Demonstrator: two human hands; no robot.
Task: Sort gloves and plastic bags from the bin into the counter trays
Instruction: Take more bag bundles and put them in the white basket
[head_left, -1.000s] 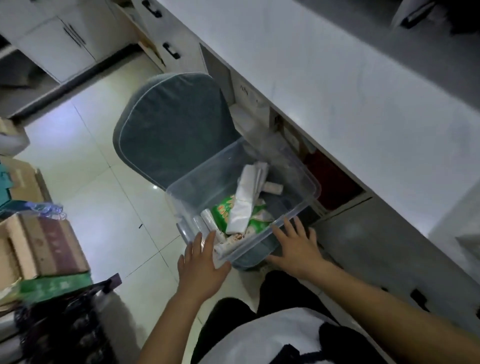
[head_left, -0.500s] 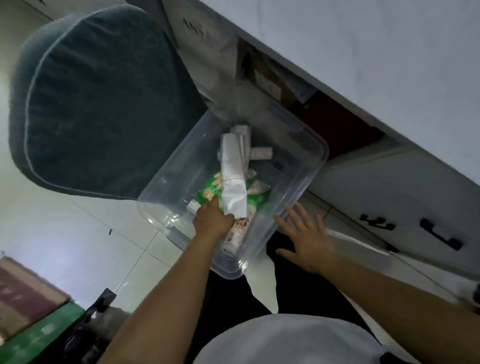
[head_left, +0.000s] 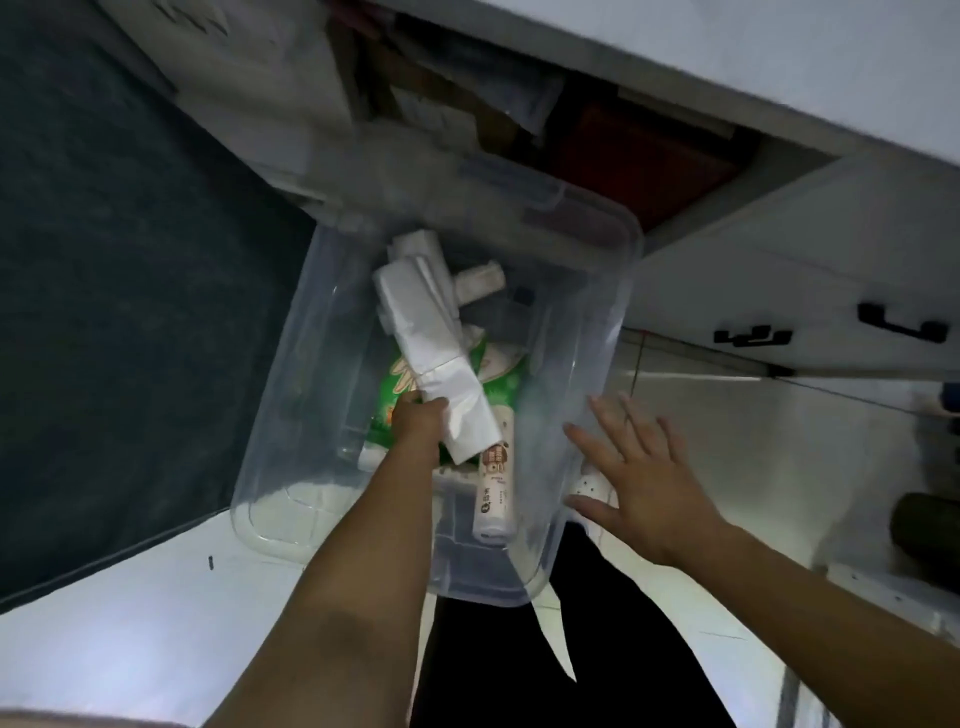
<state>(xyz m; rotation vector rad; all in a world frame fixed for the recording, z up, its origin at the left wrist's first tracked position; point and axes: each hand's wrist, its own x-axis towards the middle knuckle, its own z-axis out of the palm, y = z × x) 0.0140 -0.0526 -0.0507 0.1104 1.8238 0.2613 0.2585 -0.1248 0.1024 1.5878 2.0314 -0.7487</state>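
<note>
A clear plastic bin (head_left: 587, 431) sits on the floor below me. Inside lie a long white folded bundle of plastic bags (head_left: 426, 332), a green printed pack (head_left: 493, 379), a white labelled roll (head_left: 496, 483) and a smaller white roll (head_left: 478, 278). My left hand (head_left: 418, 423) reaches into the bin and grips the near end of the white bundle. Just outside the bin's right wall, my right hand (head_left: 639, 478) hovers with its fingers spread straight, holding nothing.
A dark teal cushioned chair (head_left: 130, 291) fills the left. White counter cabinets with black handles (head_left: 904, 325) stand to the right, with an open shelf of clutter (head_left: 519, 104) above the bin. Pale floor tiles lie around my dark trousers (head_left: 519, 665).
My left hand went from the bin's near rim down inside and took hold of the white bundle. My right hand left the rim and opened beside it. The view moved closer.
</note>
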